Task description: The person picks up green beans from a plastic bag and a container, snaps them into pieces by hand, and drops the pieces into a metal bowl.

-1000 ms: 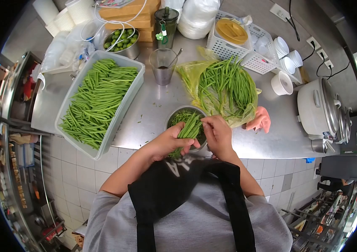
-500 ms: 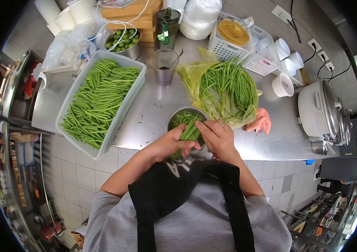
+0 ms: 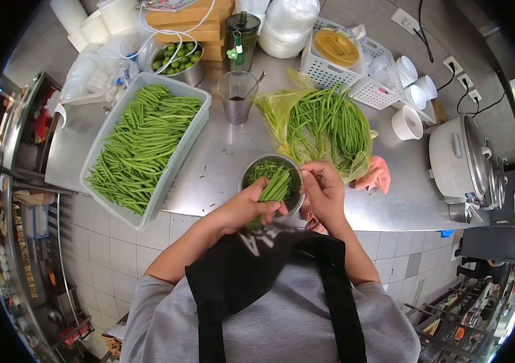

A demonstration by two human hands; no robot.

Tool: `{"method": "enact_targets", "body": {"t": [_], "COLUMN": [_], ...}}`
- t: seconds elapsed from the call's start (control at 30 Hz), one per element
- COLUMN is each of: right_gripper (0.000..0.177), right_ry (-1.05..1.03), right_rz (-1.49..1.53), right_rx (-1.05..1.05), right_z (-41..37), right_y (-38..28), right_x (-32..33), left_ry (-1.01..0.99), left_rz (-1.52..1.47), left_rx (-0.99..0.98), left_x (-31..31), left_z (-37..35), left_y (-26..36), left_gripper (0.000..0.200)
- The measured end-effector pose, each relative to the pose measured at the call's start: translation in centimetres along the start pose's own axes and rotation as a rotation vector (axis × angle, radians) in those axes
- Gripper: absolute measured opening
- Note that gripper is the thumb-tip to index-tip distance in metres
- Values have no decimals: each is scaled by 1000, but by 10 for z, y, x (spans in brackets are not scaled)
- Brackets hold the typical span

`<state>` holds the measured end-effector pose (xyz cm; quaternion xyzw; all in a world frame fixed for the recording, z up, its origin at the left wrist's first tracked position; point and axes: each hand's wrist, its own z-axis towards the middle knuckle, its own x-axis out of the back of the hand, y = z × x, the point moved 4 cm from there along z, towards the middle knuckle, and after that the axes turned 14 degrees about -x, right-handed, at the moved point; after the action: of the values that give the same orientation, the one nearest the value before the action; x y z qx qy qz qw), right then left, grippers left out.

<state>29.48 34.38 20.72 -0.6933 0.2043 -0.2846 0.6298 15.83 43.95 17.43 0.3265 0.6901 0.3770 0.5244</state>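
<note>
My left hand is closed around a bundle of green beans, held at a slant over a metal bowl. Small green trimmings lie inside the bowl. At the bowl's right rim is my right hand, thumb and forefinger pressed together, apart from the bundle. Whatever that pinch may hold is too small to make out. Just beyond my right hand, a yellow-green plastic bag lies open with more long beans in it.
A large plastic tub of beans stands on the left of the steel counter. Behind are a clear cup with a spoon, a pot of green limes and white baskets. A pink cloth-like item and a rice cooker are on the right.
My right hand has moved off the bean bundle, to the right and slightly up, with its fingers pinched. My left hand keeps its hold in almost the same spot.
</note>
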Motion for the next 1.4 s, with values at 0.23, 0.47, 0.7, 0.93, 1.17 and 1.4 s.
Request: {"method": "enact_targets", "body": {"t": [0.23, 0.47, 0.7, 0.93, 1.17, 1.4], "right_gripper": [14, 11, 17, 18, 19, 20], "right_ry": [47, 4, -126, -128, -96, -104], "right_rz": [-692, -202, -298, -497, -593, -385], "right_rx": [547, 129, 129, 314, 331, 203], "right_z": [-6, -2, 1, -1, -4, -1], "right_y": [-30, -16, -23, -27, -29, -21], "right_x": [-7, -3, -3, -4, -8, -3], "left_ry": [-5, -3, -18, -14, 3, -1], "left_rz": [208, 233, 365, 515, 577, 622], "left_rx": [-36, -36, -113, -176, -198, -239], "left_x": [-5, -6, -6, -8, -8, -10], "left_z": [-1, -2, -1, -2, -3, -2], "left_y": [5, 6, 6, 9, 9, 12], "left_gripper": [26, 24, 20, 19, 22, 19]}}
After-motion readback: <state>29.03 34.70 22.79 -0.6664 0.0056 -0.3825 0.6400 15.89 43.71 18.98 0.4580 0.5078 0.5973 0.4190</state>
